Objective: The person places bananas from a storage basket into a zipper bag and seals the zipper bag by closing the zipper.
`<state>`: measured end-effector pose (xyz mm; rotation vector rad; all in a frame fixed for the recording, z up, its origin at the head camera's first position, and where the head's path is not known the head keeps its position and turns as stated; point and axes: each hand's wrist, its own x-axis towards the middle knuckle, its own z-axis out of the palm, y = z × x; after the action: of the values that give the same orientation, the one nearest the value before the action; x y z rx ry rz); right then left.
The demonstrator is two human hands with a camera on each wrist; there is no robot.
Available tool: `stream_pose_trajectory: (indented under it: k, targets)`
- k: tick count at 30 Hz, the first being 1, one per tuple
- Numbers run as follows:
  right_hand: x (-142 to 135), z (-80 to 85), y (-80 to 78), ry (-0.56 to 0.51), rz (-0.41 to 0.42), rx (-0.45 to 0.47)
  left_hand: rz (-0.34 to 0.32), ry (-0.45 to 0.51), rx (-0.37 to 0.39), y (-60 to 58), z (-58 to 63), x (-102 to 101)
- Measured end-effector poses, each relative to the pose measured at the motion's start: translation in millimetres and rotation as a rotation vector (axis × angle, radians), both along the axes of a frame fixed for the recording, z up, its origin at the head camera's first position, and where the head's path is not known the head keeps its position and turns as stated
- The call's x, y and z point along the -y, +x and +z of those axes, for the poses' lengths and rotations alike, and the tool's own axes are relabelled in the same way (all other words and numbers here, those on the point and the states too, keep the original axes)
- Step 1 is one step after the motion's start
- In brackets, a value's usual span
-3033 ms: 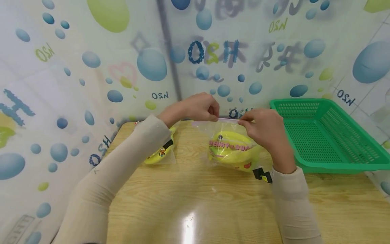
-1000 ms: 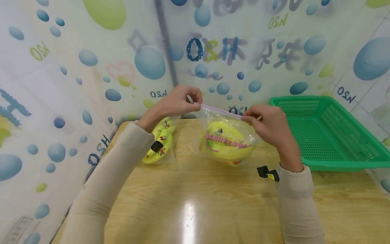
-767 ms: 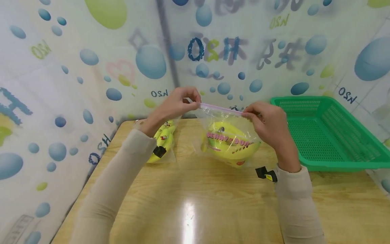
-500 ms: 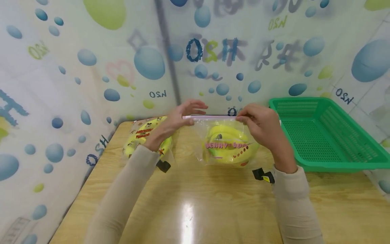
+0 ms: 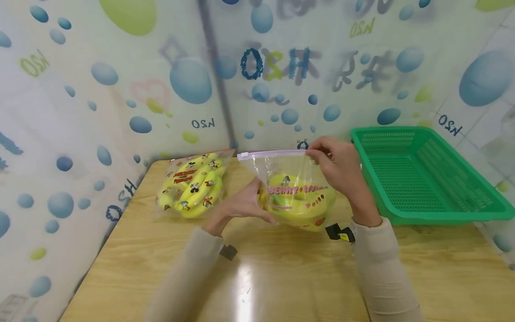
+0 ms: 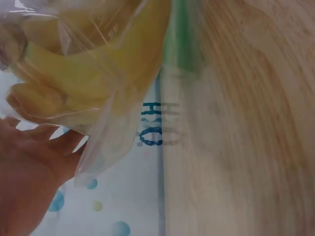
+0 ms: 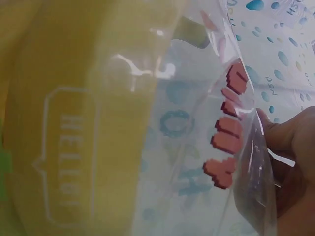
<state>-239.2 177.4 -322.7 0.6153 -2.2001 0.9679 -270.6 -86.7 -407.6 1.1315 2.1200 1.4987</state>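
Observation:
A clear zip bag (image 5: 281,167) with a pink top strip and "BERRY" lettering stands on the table with yellow bananas (image 5: 306,206) in it. My right hand (image 5: 342,167) pinches the bag's top strip near its right end. Low on the left side, my left hand (image 5: 243,203) is spread around the bag, thumb toward the front. The left wrist view has the fingers of this hand (image 6: 29,172) reaching behind the plastic, apart from one another. A white slider (image 5: 244,154) sits at the strip's left end.
Another zip bag (image 5: 193,185) of bananas, printed with cartoon figures, lies at the table's back left. A green plastic basket (image 5: 446,218) stands to the right. Behind the table (image 5: 281,277) hangs a bubble-patterned curtain (image 5: 161,67).
My left hand has let go of the strip's left end and moved down to the bag's lower left side. The right hand keeps its pinch. The bag is lower than a second ago.

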Motion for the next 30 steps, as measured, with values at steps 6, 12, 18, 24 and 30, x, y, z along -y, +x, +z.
stream_pose_trajectory:
  k: [6,12,18,24,30]
  targets:
    - [-1.8,-3.5,-5.7,0.068,-0.042,0.008,0.046,0.026,0.04,0.3,-1.6,-7.9]
    - [-14.6,-3.1,-8.3,0.14,-0.168,0.116,0.143,-0.037,0.051,-2.3,-8.5,-5.1]
    - [-40.1,-4.9,-13.7,0.034,-0.159,0.576,0.283,0.022,0.143,-8.7,-19.1,6.5]
    - [-39.8,-42.3,-35.3,0.118,0.172,1.059,0.388,0.128,0.203,-18.3,-22.8,8.5]
    - [-11.0,-72.1,-51.1,0.001,0.248,1.137,0.493,0.121,0.352,-22.7,-26.4,13.7]
